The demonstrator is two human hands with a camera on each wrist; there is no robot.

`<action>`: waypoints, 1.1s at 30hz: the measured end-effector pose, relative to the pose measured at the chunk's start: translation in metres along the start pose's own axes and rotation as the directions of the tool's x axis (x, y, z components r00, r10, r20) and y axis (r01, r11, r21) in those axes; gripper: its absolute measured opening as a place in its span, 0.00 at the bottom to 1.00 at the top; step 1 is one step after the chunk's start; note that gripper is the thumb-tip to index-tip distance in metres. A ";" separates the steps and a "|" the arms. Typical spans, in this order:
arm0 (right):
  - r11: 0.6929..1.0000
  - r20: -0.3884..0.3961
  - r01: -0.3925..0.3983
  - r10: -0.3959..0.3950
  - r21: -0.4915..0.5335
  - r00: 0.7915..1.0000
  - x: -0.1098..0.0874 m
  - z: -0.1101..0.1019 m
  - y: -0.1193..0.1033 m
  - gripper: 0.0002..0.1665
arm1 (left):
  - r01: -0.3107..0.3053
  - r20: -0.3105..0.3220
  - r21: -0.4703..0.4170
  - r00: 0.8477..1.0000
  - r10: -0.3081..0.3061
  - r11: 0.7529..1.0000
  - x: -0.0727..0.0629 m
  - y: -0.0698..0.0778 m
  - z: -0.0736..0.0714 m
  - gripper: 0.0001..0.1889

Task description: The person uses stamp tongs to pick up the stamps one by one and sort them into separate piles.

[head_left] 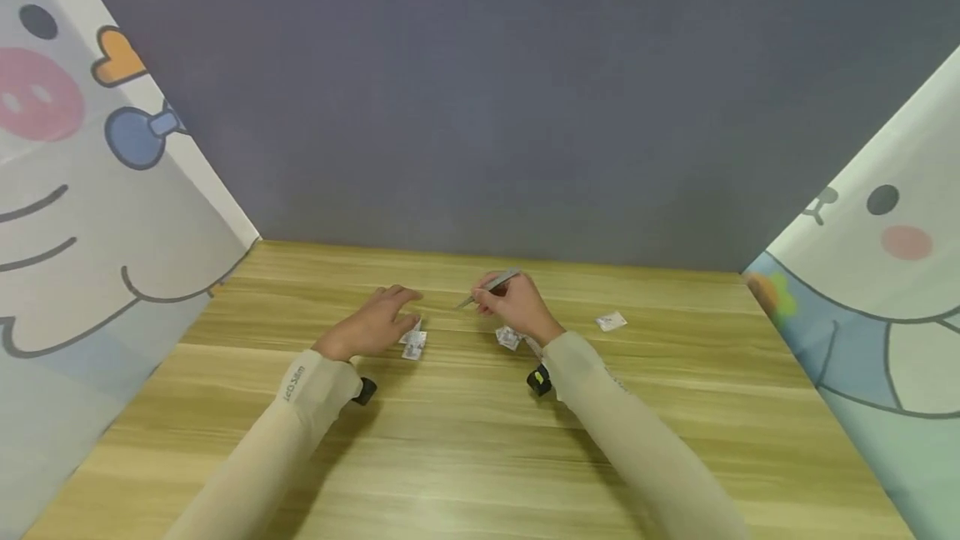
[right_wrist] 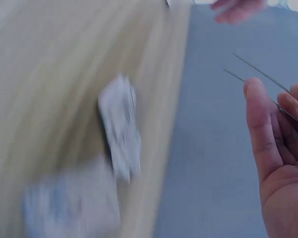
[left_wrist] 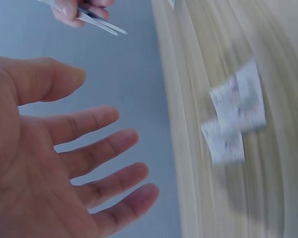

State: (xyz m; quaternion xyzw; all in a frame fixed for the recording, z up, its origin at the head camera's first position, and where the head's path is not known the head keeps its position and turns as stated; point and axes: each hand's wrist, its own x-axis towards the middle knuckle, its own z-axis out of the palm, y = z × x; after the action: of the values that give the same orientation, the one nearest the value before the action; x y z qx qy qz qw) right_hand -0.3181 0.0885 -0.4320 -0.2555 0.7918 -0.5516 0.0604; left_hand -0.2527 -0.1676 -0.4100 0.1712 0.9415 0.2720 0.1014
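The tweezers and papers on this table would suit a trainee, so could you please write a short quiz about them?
1. Which hand holds the tweezers?
2. True or false: the left hand holds nothing.
3. In the head view, where does the lone paper lie?
A) To the left of both hands
B) Between the hands
C) To the right of both hands

Key:
1. The right hand.
2. True; its fingers are spread apart.
3. C

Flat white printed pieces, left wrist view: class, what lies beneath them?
Wood-grained tabletop shows around the flat white printed pieces; whatever they cover directly underneath cannot be seen.
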 end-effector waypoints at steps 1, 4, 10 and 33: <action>1.000 -0.019 -0.010 0.010 0.001 1.000 -0.003 -0.007 0.000 0.09 | -0.009 0.002 0.002 1.000 0.009 1.000 0.002 0.002 0.001 0.25; 1.000 -0.055 -0.023 0.022 -0.014 0.998 -0.013 -0.028 0.001 0.12 | -0.024 0.014 -0.007 1.000 0.024 1.000 0.009 0.010 0.004 0.25; 0.999 -0.060 -0.030 0.028 -0.032 0.998 -0.032 -0.059 0.009 0.13 | -0.063 0.049 -0.009 0.997 0.063 0.998 0.023 0.025 0.016 0.24; 0.966 -0.035 -0.133 0.129 -0.220 0.991 -0.073 -0.096 0.047 0.09 | -0.257 0.214 0.103 0.949 0.231 0.961 0.062 0.083 0.083 0.21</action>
State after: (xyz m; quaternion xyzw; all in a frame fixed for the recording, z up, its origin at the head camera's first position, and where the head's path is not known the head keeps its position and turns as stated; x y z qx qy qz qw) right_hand -0.3070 0.2163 -0.4516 -0.2021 0.8642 -0.4569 0.0599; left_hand -0.2638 -0.0390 -0.4399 0.3192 0.9137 0.2023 0.1496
